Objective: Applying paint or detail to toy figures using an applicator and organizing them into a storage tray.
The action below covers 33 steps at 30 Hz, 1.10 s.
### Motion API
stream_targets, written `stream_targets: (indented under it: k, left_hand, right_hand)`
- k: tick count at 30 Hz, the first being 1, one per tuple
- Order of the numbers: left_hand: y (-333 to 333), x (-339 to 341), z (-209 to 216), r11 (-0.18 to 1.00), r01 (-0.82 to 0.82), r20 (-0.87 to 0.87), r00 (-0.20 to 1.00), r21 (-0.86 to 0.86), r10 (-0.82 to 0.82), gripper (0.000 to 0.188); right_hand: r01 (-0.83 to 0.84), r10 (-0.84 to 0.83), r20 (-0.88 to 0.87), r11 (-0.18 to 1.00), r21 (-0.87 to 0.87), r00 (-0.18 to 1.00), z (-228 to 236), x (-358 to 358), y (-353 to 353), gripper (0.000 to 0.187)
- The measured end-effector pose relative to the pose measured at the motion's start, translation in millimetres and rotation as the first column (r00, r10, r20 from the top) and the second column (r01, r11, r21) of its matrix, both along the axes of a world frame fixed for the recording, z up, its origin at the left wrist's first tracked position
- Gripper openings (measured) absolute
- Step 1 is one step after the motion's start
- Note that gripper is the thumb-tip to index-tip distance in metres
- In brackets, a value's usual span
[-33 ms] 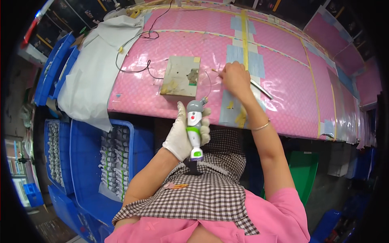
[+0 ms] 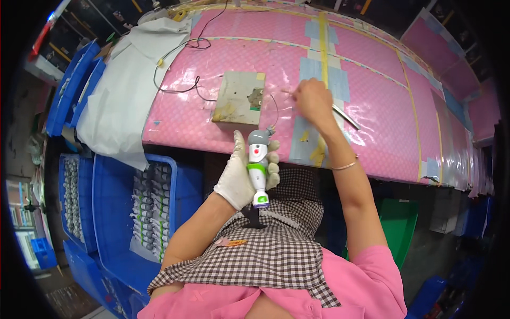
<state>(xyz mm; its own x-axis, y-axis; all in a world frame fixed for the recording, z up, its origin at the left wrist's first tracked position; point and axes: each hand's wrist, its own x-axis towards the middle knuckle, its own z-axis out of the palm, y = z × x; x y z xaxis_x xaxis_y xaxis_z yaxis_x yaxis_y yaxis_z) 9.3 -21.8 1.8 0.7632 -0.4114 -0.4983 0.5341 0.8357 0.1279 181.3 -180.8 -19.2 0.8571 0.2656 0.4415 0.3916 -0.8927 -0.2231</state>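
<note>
My left hand (image 2: 234, 175), in a white glove, is closed round a handheld device (image 2: 257, 159). It is white and grey with a rounded grey head, a red button and green bands. A thin wire (image 2: 277, 109) curves up from the grey piece at its top. Over the table, my right hand (image 2: 314, 103) is bare and its fingers are pinched together. A slim tip pokes out to the left of them, but the rest is hidden. A narrow silver bar (image 2: 346, 117) lies beside my right wrist; whether it touches the hand I cannot tell.
A metal box (image 2: 234, 98) with a black cord (image 2: 197, 85) stands on the pink-covered table (image 2: 382, 117). White sheeting (image 2: 114, 101) drapes over the table's left end. Below, a blue bin (image 2: 114, 212) holds rows of similar grey, white and green parts. A green bin (image 2: 398, 228) sits lower right.
The view has shifted slightly. The device's lower end has tilted a little to the right in my left hand, and my right hand has moved slightly right.
</note>
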Motion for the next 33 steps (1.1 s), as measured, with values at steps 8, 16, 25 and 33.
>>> stream_targets:
  k: [8,16,25,33]
  left_hand:
    - [4.1,-12.5,-18.3,0.99,0.035,-0.128,0.992,0.134,-0.017,0.063]
    - [-7.4,-13.2,-17.7,0.932,-0.024,-0.129,0.989,0.362,0.076,0.053]
    - [-2.9,-9.3,-14.5,0.937,0.038,-0.183,0.983,0.348,0.028,0.047]
    - [-0.8,-8.7,-14.6,0.932,0.058,-0.179,0.984,0.357,0.008,0.048]
  right_hand:
    - [0.109,0.47,-0.406,0.539,0.835,0.784,6.8,-117.1,-20.7,0.017]
    - [-0.289,0.467,-0.029,0.593,0.752,0.884,-22.7,-142.1,22.0,0.015]
    - [-0.37,0.466,0.008,0.693,0.619,0.885,-19.1,-134.5,21.7,0.013]
    - [-0.357,0.465,-0.002,0.683,0.637,0.885,-19.4,-133.6,25.6,0.013]
